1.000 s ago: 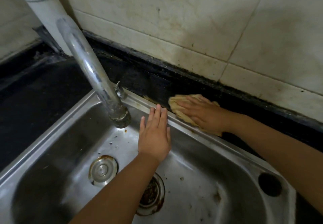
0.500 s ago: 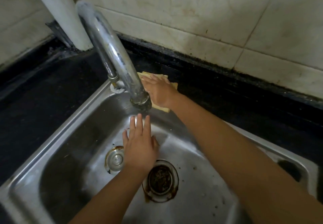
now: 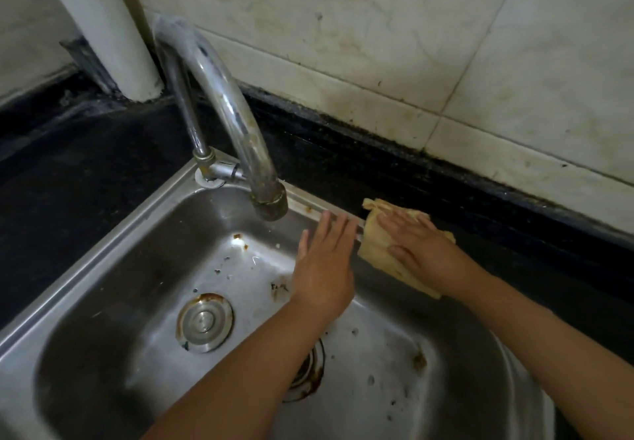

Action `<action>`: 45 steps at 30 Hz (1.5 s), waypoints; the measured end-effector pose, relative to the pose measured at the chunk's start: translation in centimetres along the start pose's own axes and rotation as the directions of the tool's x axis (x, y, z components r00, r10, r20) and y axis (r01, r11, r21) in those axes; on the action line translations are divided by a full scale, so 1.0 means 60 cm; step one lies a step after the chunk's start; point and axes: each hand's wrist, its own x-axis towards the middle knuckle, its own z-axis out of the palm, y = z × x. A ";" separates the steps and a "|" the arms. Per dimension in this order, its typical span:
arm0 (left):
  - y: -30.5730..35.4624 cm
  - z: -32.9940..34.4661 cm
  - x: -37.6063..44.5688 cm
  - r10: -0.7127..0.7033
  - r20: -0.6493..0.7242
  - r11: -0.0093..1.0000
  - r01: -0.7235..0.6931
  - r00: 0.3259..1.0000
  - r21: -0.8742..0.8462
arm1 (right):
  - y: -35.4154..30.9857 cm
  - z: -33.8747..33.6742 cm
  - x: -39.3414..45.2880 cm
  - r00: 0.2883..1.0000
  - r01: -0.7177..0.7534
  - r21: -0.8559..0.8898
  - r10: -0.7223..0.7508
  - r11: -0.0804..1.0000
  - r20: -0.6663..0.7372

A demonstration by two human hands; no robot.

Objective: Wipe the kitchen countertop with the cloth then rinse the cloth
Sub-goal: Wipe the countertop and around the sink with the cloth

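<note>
My right hand [image 3: 420, 252] lies flat, fingers straight, pressing the cloth [image 3: 377, 247] onto the sink [image 3: 113, 254] rim and the dark worktop [image 3: 343, 165] behind it — just right of the tap [image 3: 236, 124]. My left hand [image 3: 324, 264] hovers beside the cloth over the basin, fingers straight, holding nothing.

The right hand [image 3: 423, 251] presses a yellow cloth [image 3: 377, 244] flat on the sink [image 3: 113, 251] rim beside the black countertop [image 3: 480, 240]; the left hand [image 3: 324, 268] hovers flat beside it.
</note>
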 end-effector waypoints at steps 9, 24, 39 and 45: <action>0.037 0.002 0.019 0.246 0.103 0.951 -0.260 0.964 0.166 | 0.033 -0.001 -0.043 0.995 -0.098 0.063 0.100 0.993 -0.025; -0.033 -0.034 0.029 -0.169 -0.067 0.982 0.173 0.983 0.073 | -0.041 -0.034 0.114 0.998 -0.065 -0.009 0.065 0.998 -0.003; -0.020 -0.037 0.033 -0.145 -0.082 0.981 0.154 0.986 0.116 | 0.019 -0.031 0.074 0.995 -0.100 -0.036 0.100 0.994 -0.002; 0.069 0.004 0.022 -0.005 0.033 0.993 0.001 0.999 0.120 | 0.170 0.002 -0.149 0.928 -0.359 -0.058 0.363 0.931 0.080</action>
